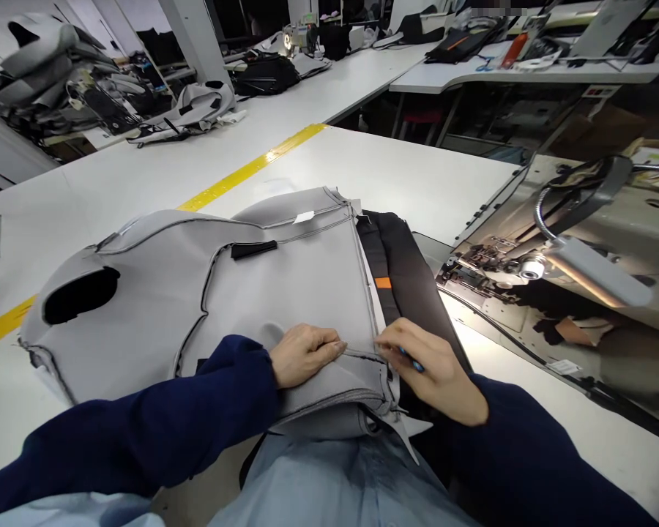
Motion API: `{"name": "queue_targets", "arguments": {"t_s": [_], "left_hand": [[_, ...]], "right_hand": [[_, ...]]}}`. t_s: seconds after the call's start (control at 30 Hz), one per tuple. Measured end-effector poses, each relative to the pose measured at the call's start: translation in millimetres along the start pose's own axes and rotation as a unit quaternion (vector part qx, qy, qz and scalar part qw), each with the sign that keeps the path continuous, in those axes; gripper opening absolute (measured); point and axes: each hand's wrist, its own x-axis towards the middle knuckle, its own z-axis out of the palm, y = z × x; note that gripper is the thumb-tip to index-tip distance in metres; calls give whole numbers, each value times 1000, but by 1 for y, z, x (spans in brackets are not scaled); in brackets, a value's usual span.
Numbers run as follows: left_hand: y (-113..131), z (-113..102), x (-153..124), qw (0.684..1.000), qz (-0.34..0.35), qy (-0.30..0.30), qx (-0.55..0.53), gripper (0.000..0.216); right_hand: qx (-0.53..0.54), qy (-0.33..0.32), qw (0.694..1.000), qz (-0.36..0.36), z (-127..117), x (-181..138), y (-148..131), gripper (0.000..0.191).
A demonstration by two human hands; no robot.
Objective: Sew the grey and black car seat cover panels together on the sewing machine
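A large grey seat cover [291, 300] with dark stitched seams lies spread before me, an oval black opening at its left end. My left hand [307, 355] rests on its near part, fingers curled together and tips closed at a cross seam. At the right edge of the cover is my right hand [431, 366], its fingers closed around a small tool with a blue part [417, 364]; most of that tool is hidden. A black padded piece [411, 271] with an orange tab [383, 282] lies beneath the cover's right side.
A sewing machine [532, 267] with a lit lamp stands close on my right. Yellow tape [258, 165] crosses the white table [384, 161]. Grey covers [49, 66] are piled at the far left. A black bundle [266, 75] lies on the back table.
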Motion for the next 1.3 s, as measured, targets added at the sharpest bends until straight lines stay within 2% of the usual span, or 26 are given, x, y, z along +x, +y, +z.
{"name": "queue_targets", "arguments": {"t_s": [0.07,0.17,0.43,0.5,0.57,0.7,0.77,0.83,0.97,1.13,1.23,1.3], "left_hand": [[0,0,1,1000,-1,-6,-5,41],[1,0,1,1000,4,-7,-12,41],[3,1,-4,1000,9,1,-7,40],[3,1,-4,1000,11,1,-11,41],[2,1,-3,1000,14,1,-17,41],[1,1,-1,999,8,-3,-34,41],[0,1,0,999,5,-10,-44,41],[-1,1,0,998,4,-14,-55,42],[-4,2,3,997,-2,-23,-80,43],[-7,1,4,995,-9,-32,-92,43],[-6,1,4,995,-10,-33,-95,43],[-5,1,4,995,-8,-34,-98,44]], "right_hand": [[-98,-44,993,-56,-3,-6,-7,25],[-243,-94,962,-87,-4,-10,-16,27],[-331,-136,928,-106,2,-1,-16,25],[-322,-141,931,-98,3,-1,-13,25],[-278,-130,949,-75,5,-2,-10,26],[-67,-77,994,27,11,-7,-3,25],[19,-49,996,75,14,-8,-2,18],[60,-27,992,106,16,-7,-2,13],[97,-8,983,153,16,-4,-5,22],[104,-19,976,189,12,-5,-5,24],[72,-29,974,212,3,-13,-6,18],[21,-39,979,201,-4,-19,-9,26]]}}
